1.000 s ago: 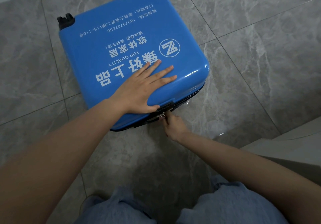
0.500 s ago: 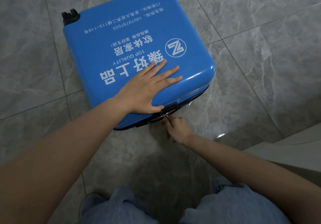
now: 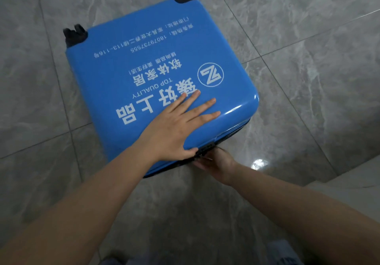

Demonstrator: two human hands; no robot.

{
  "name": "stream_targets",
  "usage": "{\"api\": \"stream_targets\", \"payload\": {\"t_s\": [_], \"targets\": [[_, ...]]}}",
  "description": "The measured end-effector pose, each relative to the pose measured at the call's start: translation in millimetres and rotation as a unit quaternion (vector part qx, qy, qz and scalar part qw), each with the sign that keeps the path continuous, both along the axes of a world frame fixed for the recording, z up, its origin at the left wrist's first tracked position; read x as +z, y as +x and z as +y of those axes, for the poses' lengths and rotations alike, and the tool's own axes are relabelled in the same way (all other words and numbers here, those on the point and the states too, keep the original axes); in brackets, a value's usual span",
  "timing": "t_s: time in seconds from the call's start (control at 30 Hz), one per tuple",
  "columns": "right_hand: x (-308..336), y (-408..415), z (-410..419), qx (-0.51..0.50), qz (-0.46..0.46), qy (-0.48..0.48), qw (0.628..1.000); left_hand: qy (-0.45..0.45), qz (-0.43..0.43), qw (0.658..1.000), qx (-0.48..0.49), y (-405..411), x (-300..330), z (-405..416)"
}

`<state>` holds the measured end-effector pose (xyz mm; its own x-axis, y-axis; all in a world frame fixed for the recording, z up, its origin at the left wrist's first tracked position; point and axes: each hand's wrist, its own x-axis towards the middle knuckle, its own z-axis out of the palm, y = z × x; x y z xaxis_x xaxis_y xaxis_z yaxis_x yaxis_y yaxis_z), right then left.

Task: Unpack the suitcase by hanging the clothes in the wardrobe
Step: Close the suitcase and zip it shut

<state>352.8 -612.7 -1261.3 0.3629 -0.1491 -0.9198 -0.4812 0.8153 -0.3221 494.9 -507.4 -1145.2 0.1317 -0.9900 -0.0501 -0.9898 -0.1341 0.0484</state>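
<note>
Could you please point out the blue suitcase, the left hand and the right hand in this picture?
blue suitcase (image 3: 144, 44): head view, bare part of the lid near the wheels.
left hand (image 3: 174, 129): head view, back of the hand, flat on the lid.
right hand (image 3: 218, 164): head view, back of the hand at the near edge.

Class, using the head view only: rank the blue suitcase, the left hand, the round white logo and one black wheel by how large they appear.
1. blue suitcase
2. left hand
3. round white logo and black wheel: they look alike, so no ranking; the wheel lies farther away and is partly hidden.
</note>
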Motion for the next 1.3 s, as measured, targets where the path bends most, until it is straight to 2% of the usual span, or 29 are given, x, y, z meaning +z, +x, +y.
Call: {"api": "stream_targets", "payload": {"t_s": [0.13, 0.3, 0.47, 0.63, 0.8, 0.93, 1.07, 1.2, 1.3], "targets": [[15, 2, 24, -0.086, 0.013, 0.01, 0.996, 0.012, 0.032, 0.999, -0.001, 6, 4, 0], [65, -2, 52, -0.086, 0.05, 0.01, 0.995, 0.045, 0.069, 0.996, -0.014, -2, 22, 27], [121, -42, 91, -0.093, 0.101, 0.026, 0.99, 0.091, 0.133, 0.986, -0.038, -24, 77, 53], [207, -77, 101, -0.122, 0.166, 0.036, 0.978, 0.097, 0.209, 0.973, -0.034, -38, 146, 57], [295, -100, 93, -0.139, 0.161, 0.03, 0.977, 0.12, 0.298, 0.947, -0.005, -39, 209, 49], [358, -97, 83, -0.166, 0.102, 0.017, 0.981, 0.135, 0.348, 0.927, 0.045, -32, 241, 46], [393, -89, 71, -0.176, 0.074, -0.004, 0.982, 0.117, 0.402, 0.899, 0.126, -24, 262, 48], [409, -77, 62, -0.165, 0.04, -0.016, 0.985, 0.081, 0.428, 0.862, 0.26, -40, 276, 53], [412, -71, 57, -0.126, 0.035, -0.031, 0.991, 0.034, 0.399, 0.834, 0.379, -63, 281, 56]]}}
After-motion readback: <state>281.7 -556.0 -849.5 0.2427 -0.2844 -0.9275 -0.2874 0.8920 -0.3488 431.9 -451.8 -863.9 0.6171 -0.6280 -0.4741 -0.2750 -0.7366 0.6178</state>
